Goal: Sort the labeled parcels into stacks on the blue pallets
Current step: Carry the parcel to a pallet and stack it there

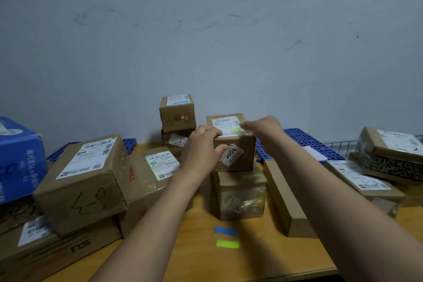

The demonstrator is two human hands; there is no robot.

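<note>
Seen from a head-worn camera, two bare forearms reach forward to a small brown cardboard parcel [237, 154] with a white shipping label on top and a tilted white sticker on its front.

The left hand [201, 151] grips the small parcel's upper left edge. Its fingers curl over the top and its thumb presses the front face beside the sticker. The right hand [263, 128] clasps the small parcel's upper right edge with the thumb tip on the top label. Its other fingers are hidden behind the box.

Directly under the small parcel stands a taped cardboard box [239, 192], and the two appear to touch. That box stands on a light wooden table [263, 265].

- **Behind and left of the small parcel:** two little brown boxes [177, 114] stacked against a grey wall [206, 30].
- **Left of it:** a large labelled cardboard box [84, 178] lying tilted on other boxes. Beyond that box, at the edge of view, is a blue printed carton [18, 158].
- **Just right of it:** a long flat cardboard box [283, 199] standing on its edge.
- **Behind and right of it:** a blue perforated plastic pallet [309, 142].
- **Further right:** more labelled parcels [393, 151] piled up.
- **In front of it:** a blue tape strip [225, 231] and a green tape strip [227, 244] lying on the table.
</note>
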